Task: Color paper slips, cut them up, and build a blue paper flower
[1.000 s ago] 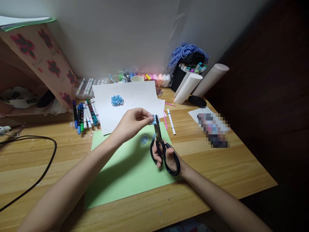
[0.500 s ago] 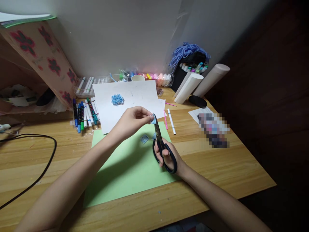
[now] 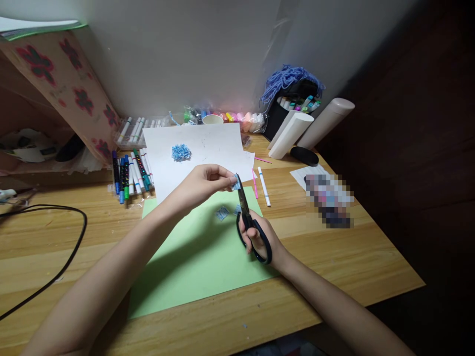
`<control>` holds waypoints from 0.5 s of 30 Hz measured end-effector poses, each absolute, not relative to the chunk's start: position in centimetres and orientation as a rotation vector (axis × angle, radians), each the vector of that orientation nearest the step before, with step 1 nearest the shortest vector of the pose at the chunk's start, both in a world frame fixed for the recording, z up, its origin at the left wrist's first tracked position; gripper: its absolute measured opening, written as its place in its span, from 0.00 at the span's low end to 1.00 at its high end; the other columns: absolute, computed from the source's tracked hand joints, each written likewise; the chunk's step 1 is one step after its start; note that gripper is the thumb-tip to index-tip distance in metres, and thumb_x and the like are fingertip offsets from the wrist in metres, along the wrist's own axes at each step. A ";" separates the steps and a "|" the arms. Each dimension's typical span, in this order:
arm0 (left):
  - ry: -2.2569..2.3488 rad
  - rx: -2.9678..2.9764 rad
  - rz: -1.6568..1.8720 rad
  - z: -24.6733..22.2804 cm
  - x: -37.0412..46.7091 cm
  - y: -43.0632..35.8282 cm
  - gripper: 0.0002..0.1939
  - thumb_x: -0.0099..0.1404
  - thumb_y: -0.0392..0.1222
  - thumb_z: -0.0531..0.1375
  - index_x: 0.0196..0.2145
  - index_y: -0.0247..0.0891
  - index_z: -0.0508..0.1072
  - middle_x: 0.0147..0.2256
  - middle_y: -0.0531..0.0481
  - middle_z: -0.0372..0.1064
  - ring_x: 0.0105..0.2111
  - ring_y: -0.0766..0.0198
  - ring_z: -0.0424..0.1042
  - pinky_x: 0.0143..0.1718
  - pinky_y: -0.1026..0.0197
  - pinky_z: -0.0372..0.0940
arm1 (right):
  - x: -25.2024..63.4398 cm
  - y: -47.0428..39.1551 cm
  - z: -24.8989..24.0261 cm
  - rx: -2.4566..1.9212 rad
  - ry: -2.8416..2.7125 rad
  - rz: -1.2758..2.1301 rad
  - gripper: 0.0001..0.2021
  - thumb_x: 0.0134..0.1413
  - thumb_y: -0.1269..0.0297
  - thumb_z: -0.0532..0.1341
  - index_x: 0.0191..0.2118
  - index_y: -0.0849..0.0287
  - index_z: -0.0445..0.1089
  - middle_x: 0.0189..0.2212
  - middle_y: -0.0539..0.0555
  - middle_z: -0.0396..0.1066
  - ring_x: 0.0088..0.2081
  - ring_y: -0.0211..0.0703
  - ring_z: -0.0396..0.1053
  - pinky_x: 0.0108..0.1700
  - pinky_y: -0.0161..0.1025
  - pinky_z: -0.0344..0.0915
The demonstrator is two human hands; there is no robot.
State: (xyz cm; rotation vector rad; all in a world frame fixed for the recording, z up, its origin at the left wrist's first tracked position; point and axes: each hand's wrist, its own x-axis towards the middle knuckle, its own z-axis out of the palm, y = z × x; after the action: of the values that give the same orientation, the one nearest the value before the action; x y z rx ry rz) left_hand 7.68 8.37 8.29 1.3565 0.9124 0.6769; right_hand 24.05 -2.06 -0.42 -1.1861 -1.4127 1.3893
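Note:
My left hand (image 3: 208,182) pinches a small blue patterned piece (image 3: 235,183) between thumb and fingertips, above the far part of a green sheet (image 3: 185,277). The black scissors (image 3: 245,210) are in my right hand (image 3: 261,237), fingers through the handles, blades pointing away and up beside the small piece. Under the hands, on the green sheet, lies a flat blue patterned square (image 3: 222,213); another bit (image 3: 237,209) is partly behind the blades. A heap of blue shreds (image 3: 181,153) rests on a white sheet (image 3: 218,148) farther back.
Markers (image 3: 133,173) lie at the left, near a black cable (image 3: 83,232). A single white marker (image 3: 264,186) is right of the sheets. White cylinders (image 3: 291,135), a black pen holder (image 3: 272,121) and blue yarn (image 3: 289,79) stand back right. A pixelated item (image 3: 328,200) lies at right.
The scissor handles have shifted slightly, a little closer together, in my right hand. My left hand keeps its pinch in nearly the same place.

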 end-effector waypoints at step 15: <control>0.937 1.368 0.587 8.6 7.6 8.3 0.13 0.48 0.45 0.68 0.28 0.34 0.74 0.28 0.49 0.72 0.30 0.65 0.70 0.40 0.57 0.65 | 24.2 -1.6 -2.4 -0.869 -1.245 1.742 0.37 0.33 0.23 0.49 0.33 0.57 0.57 0.15 0.41 0.57 0.14 0.31 0.55 0.18 0.32 0.61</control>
State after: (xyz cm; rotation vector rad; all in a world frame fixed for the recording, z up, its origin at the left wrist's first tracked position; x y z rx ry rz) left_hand 7.63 8.29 8.64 1.3681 0.9365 0.5874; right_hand 24.20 -1.62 -2.42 -0.8690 -1.2454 1.7417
